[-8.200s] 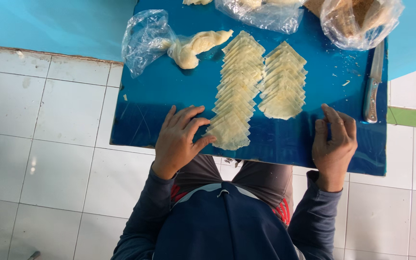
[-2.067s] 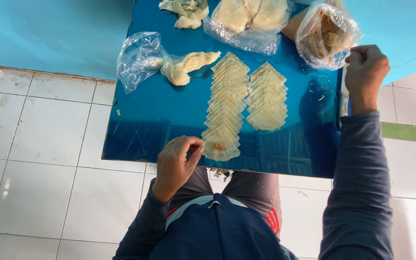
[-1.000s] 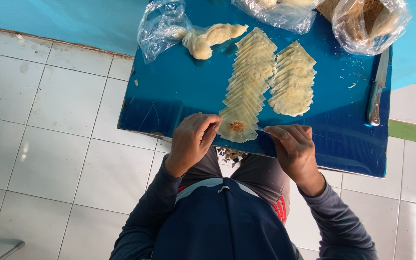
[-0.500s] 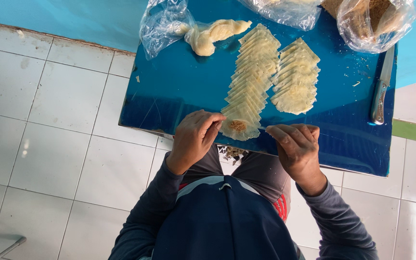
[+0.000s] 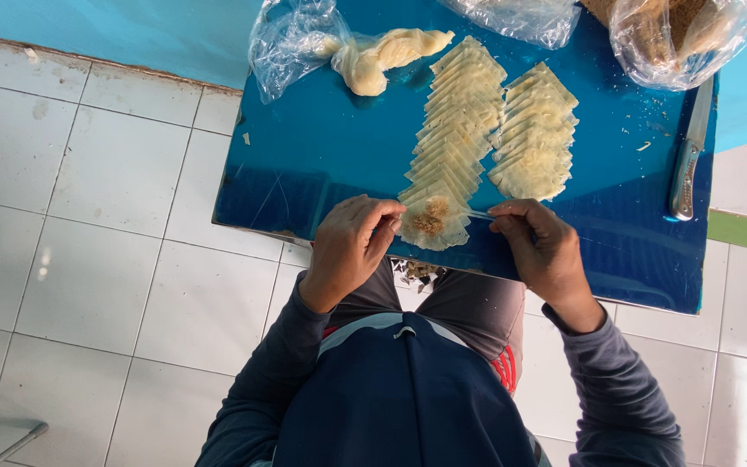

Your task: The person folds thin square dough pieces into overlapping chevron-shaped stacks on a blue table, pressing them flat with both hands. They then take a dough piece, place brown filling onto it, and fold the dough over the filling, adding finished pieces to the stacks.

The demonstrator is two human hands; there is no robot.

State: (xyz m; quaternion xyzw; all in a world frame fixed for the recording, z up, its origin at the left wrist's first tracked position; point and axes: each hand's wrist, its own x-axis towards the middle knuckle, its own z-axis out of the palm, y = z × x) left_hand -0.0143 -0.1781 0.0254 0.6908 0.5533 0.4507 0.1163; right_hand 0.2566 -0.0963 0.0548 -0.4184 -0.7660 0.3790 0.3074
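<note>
Two overlapping rows of pale dough squares (image 5: 458, 121) lie on a glossy blue table (image 5: 322, 164). The nearest square (image 5: 432, 227) carries a small heap of brown filling. My left hand (image 5: 352, 246) pinches that square's left edge at the table's near rim. My right hand (image 5: 538, 246) holds a thin spoon-like tool whose shaft reaches toward the filling.
A twisted lump of dough (image 5: 382, 59) lies half out of a clear plastic bag (image 5: 291, 39) at the back. Another bag with brown filling (image 5: 676, 35) sits at the back right. A knife (image 5: 689, 151) lies near the right edge. White floor tiles (image 5: 88, 216) surround the table.
My right hand went from the back right of the table to the near edge, and brown filling now sits on the nearest square. The left hand has stayed on that square.
</note>
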